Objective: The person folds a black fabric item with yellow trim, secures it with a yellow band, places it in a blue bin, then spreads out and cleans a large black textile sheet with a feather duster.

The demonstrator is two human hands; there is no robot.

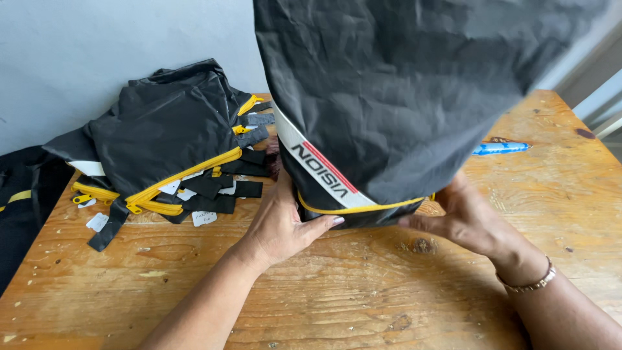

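A dark grey bag shell (402,97) of thin, crinkled woven fabric stands upright on the wooden table (337,298), rising out of the top of the view. A white band with a red stripe runs slantwise across its lower part, and yellow piping edges its bottom rim where it meets the tabletop.

The left hand (285,223) is pressed against the lower left of the shell, thumb laid along the yellow piping, fingers curled round the fabric behind; it grips the hem rather than lying open. The right hand (463,217) holds the lower right edge, fingers together and tucked under the rim, pinching the cloth. A thin metal bracelet (528,282) sits on the right wrist.

The table is of rough, scuffed planks, with visible grain, knots and pale flecks.

At the left rear lies a heap of similar dark fabric pieces (168,129), limp and folded over one another, with yellow zippers (175,181), black webbing straps and small white paper tags (204,218) spilling out at the front.

A blue pen (499,148) lies flat on the table to the right of the shell, apart from it.
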